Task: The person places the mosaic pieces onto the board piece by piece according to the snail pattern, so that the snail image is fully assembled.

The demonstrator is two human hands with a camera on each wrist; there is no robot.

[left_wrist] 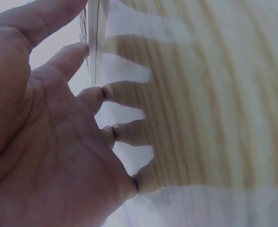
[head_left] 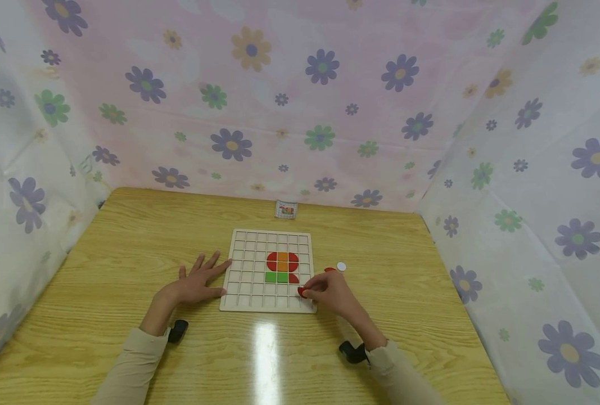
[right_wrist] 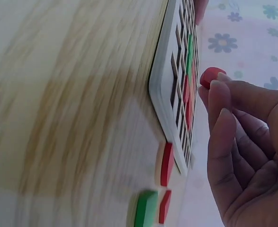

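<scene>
A square wooden grid board (head_left: 246, 302) lies on the table. Several red, orange and green pieces fill some cells right of its middle, among them a green square (head_left: 271, 277) and an orange square (head_left: 282, 257). My right hand (head_left: 334, 293) pinches a small red piece (right_wrist: 210, 77) with a curved side between thumb and fingertips, over the board's lower right part. With fingers spread, my left hand (head_left: 197, 284) lies at the board's left edge, its index finger and thumb reaching the rim. In the left wrist view the left palm (left_wrist: 49, 142) shows, holding nothing.
Right of the board lie a red piece (head_left: 330, 269) and a white disc (head_left: 341, 266). The right wrist view shows a green piece (right_wrist: 146, 209) and red pieces (right_wrist: 167, 164) beside the board. A small picture card (head_left: 286, 210) lies behind it. Flowered curtains (head_left: 279, 112) surround the table.
</scene>
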